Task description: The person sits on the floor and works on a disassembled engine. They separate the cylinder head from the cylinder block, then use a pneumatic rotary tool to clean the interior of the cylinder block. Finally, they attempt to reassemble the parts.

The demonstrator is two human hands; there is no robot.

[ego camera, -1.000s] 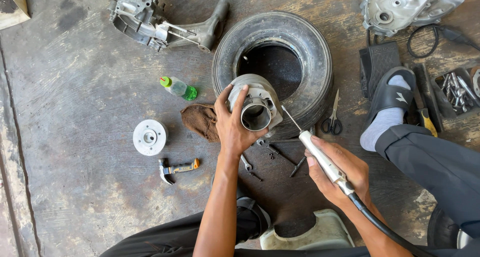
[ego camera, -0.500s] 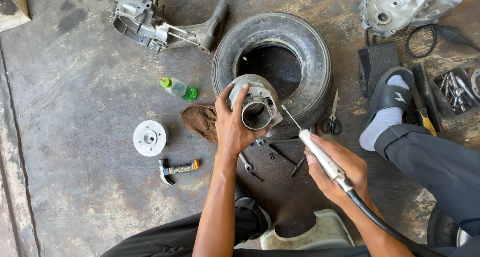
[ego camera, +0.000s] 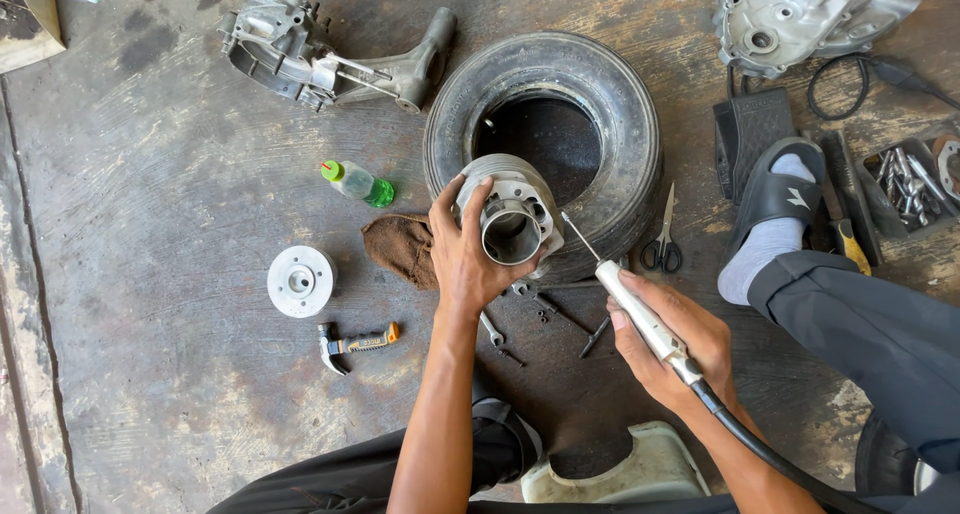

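I see the metal cylinder [ego camera: 512, 219] propped against the tyre [ego camera: 545, 144] on the floor, its open bore facing me. My left hand [ego camera: 465, 259] wraps closed around its side. My right hand [ego camera: 670, 339] grips a slim grinding tool [ego camera: 640, 314], its thin tip just beside the cylinder's rim. A brown rag [ego camera: 400, 246] lies by the left hand; scissors [ego camera: 660, 239], a green bottle [ego camera: 357, 183] and a small hammer [ego camera: 355, 344] lie farther out.

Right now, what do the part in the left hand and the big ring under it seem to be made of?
The finned cylinder in the left hand looks like cast metal, probably aluminium: dull silver-grey with a brighter, smoother bore. The tyre looks like black rubber: matte, dusty, with grooved tread.
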